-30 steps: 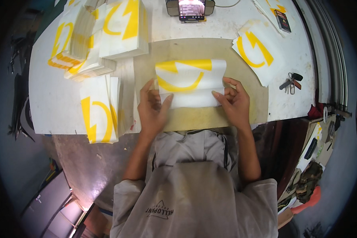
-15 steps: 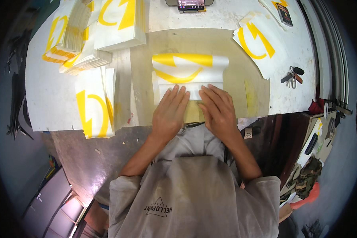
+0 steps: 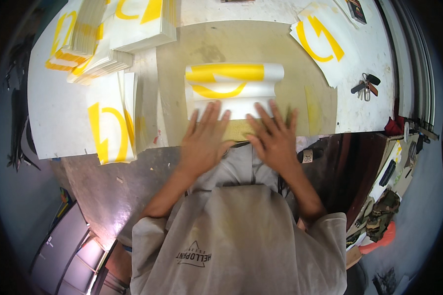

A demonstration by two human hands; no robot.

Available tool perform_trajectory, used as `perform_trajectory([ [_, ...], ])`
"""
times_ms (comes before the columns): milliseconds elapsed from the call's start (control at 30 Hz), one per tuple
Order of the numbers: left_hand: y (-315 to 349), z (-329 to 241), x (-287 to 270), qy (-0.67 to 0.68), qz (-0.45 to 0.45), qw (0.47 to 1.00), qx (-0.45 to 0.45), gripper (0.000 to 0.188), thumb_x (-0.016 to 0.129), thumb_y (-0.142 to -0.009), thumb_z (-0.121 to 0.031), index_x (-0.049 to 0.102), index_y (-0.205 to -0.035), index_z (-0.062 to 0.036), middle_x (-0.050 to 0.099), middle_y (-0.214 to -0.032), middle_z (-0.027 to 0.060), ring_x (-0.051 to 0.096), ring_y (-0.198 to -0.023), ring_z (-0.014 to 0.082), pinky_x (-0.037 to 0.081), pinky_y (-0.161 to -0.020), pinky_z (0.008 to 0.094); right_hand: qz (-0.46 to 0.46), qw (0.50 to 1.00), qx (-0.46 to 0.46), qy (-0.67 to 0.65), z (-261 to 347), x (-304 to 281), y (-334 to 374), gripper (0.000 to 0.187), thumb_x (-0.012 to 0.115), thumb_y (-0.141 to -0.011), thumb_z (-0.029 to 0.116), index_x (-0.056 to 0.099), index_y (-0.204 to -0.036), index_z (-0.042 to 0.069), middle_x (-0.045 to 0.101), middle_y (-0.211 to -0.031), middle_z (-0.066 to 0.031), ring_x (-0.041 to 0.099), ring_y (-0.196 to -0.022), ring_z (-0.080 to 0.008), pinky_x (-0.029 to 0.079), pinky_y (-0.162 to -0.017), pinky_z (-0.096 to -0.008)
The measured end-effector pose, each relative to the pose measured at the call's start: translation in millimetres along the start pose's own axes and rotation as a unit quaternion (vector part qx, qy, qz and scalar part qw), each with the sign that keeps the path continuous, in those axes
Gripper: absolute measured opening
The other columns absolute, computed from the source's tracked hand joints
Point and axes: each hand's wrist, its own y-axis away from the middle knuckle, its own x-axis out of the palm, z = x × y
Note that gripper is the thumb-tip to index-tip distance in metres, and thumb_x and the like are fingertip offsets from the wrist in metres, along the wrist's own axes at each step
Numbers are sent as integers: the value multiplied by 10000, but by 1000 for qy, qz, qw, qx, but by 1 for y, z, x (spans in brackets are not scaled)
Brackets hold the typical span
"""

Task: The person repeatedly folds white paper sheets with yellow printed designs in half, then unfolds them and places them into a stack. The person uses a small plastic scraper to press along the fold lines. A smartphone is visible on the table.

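A white paper sheet with yellow print [image 3: 226, 73] lies in front of me on the tan mat [image 3: 177, 98]. Its far part curls over into a loose roll, while the near part is flat. My left hand [image 3: 204, 137] is open, palm down, with its fingertips over the sheet's near left edge. Over the near right edge my right hand [image 3: 274, 140] is open too, fingers spread wide. Neither hand grips anything. Both are a little blurred, so I cannot tell whether the fingertips touch the paper.
At the left stand several stacks of yellow-printed paper [image 3: 145, 32], with a smaller folded pile [image 3: 108, 128] overhanging the front edge. Printed sheets [image 3: 320, 44] lie at the right, near keys [image 3: 366, 88] and a small black box [image 3: 357, 11]. A shelf [image 3: 386, 182] stands at lower right.
My fingers, held closer together and flat on the near part of the paper before, are now spread apart. Both hands sit slightly farther back toward the near edge. The whole view has shifted slightly.
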Motion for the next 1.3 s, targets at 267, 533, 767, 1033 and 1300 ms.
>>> perform_trajectory([
  [267, 0, -17, -2, 14, -1, 1000, 0, 800, 641, -1005, -424, 400, -1597, 57, 325, -1686, 309, 277, -1587, 479, 234, -1271, 617, -197, 978, 25, -68, 13, -5, 5, 337, 792, -910, 235, 765, -1221, 107, 632, -1279, -217, 590, -1202, -434, 455, -1014, -605],
  [533, -8, -31, 5, 15, -37, 999, -8, 724, 671, -960, -370, 505, -1498, 85, 419, -1613, 296, 360, -1532, 441, 270, -1258, 612, -236, 970, 55, 14, 53, -48, -68, 356, 862, -853, 137, 789, -1191, 56, 547, -1181, -230, 529, -1124, -375, 468, -902, -452],
  [767, -20, -42, 32, 19, -152, 987, 56, 559, 706, -790, -143, 653, -1285, 108, 656, -1259, 227, 597, -1203, 411, 419, -1142, 574, -99, 976, -77, -178, 35, -25, -60, 267, 772, -913, 88, 767, -1169, 12, 622, -1301, -207, 596, -1214, -391, 496, -1008, -546],
  [1033, -35, -14, 20, 167, -111, 979, 37, 432, 695, -836, -126, 687, -1244, 16, 653, -1218, 149, 604, -1158, 341, 452, -980, 530, 26, 995, -100, -7, -26, -2, -128, 514, 586, -1070, 332, 563, -1533, 110, 427, -1680, -115, 331, -1582, -364, 179, -1278, -656],
  [1300, -72, 32, -25, 4, -40, 999, 24, 988, 658, -939, -618, 376, -1569, 88, 296, -1687, 274, 221, -1603, 429, 125, -1266, 671, 29, 992, -96, 80, -25, -2, -132, 593, 547, -1076, 394, 485, -1586, 96, 366, -1713, -102, 299, -1594, -352, 150, -1232, -756],
])
